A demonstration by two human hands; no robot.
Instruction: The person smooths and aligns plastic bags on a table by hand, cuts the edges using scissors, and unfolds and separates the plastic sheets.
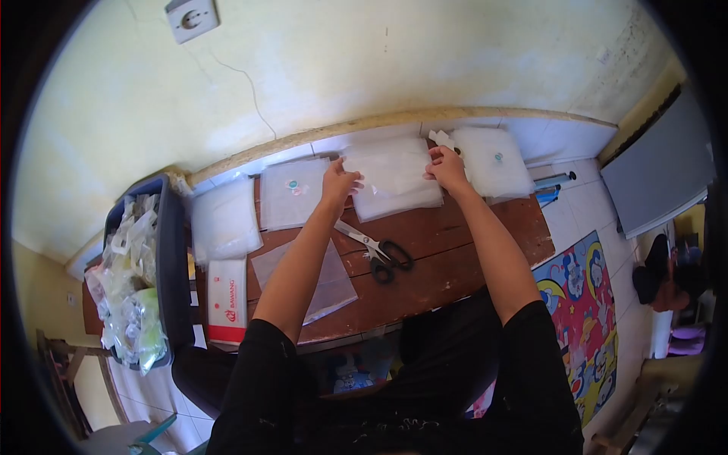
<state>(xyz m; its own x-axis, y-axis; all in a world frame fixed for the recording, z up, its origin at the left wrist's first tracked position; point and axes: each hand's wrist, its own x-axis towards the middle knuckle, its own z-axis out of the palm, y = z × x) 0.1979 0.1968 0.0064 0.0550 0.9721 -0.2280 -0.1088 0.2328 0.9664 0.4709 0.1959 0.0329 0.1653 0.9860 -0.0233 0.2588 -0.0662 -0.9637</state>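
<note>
Several stacks of clear plastic bags lie in a row on the brown wooden table. My left hand is at the left edge of the middle stack, its fingers curled and partly apart. At that stack's right edge is my right hand, fingers bent; whether it pinches a thin bag edge is too small to tell. Scissors with black handles lie below the middle stack. To the left are a stack with a small round sticker and another stack. The right stack also carries a sticker.
A dark bin full of plastic packages stands at the left. Near the table's front lie a red and white packet and loose clear sheets. The wall rises behind; a colourful mat covers floor at the right.
</note>
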